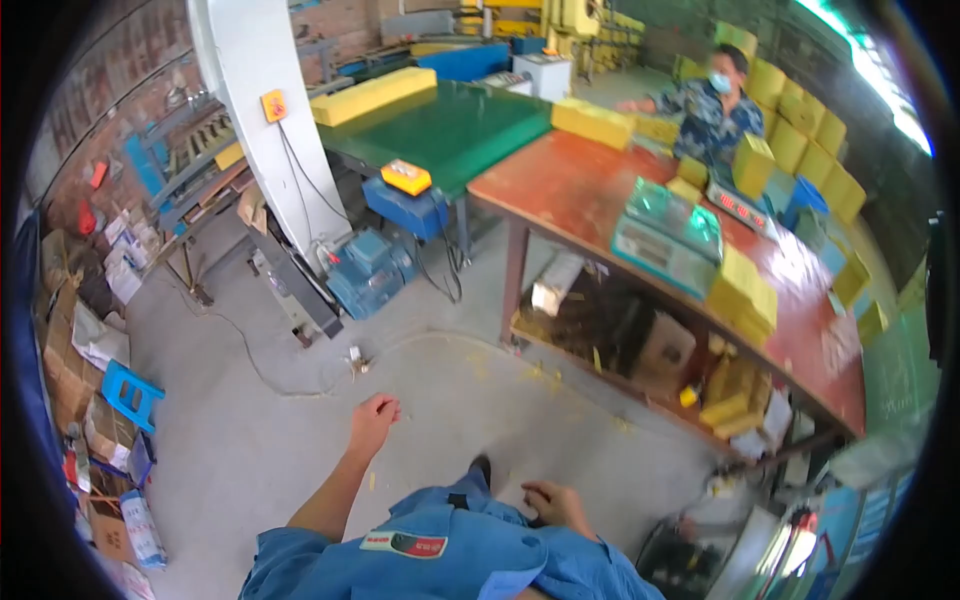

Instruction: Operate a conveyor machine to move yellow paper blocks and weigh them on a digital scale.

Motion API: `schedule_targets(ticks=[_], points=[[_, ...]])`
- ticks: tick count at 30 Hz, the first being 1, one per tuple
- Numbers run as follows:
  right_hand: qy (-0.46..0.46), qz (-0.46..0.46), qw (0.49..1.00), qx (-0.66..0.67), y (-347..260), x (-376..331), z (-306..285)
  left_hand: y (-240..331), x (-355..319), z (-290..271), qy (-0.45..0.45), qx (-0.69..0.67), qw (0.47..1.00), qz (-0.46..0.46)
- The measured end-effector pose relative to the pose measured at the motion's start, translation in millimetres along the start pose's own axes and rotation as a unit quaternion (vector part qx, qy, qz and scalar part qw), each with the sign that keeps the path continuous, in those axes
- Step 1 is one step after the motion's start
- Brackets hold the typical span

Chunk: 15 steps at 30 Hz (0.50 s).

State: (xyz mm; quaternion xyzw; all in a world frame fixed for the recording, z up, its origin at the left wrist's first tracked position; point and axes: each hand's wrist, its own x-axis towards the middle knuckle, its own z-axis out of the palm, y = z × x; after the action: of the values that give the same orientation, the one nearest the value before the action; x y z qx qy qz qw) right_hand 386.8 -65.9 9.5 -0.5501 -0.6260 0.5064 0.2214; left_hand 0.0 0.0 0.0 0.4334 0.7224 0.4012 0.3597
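Observation:
My left hand (pixel 376 416) hangs in front of my body above the grey floor, its fingers curled in and nothing visible in them. Lower and to the right, my right hand (pixel 560 506) is beside my blue work clothes, its fingers also curled and holding nothing that shows. Neither hand touches an object. To the right stands a red-brown table (pixel 540 180), out of reach of both hands. On it are a teal-covered scale (pixel 665 245) and a yellow block (pixel 743 298). A dark shoe (pixel 482 466) shows beneath me.
A person (pixel 718 110) in camouflage clothing and a mask sits behind the table, near stacked yellow blocks (pixel 795 105). Ahead are a green conveyor belt (pixel 450 125), a white pillar (pixel 262 170) and a blue motor (pixel 370 272). A cable (pixel 250 355) crosses the floor; a blue stool (pixel 130 395) is left.

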Motion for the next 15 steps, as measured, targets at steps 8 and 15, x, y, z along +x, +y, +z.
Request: schedule_targets(ticks=[8, 15], points=[[0.011, -0.056, 0.997, 0.055, -84, 203, -56, 177, 205, 35, 0.124, 0.045, 0.946, 0.296], [-0.101, -0.035, 0.994, 0.015, -81, 352, -102, 217, 358, 64, 0.188, 0.195, 0.931, 0.246]])
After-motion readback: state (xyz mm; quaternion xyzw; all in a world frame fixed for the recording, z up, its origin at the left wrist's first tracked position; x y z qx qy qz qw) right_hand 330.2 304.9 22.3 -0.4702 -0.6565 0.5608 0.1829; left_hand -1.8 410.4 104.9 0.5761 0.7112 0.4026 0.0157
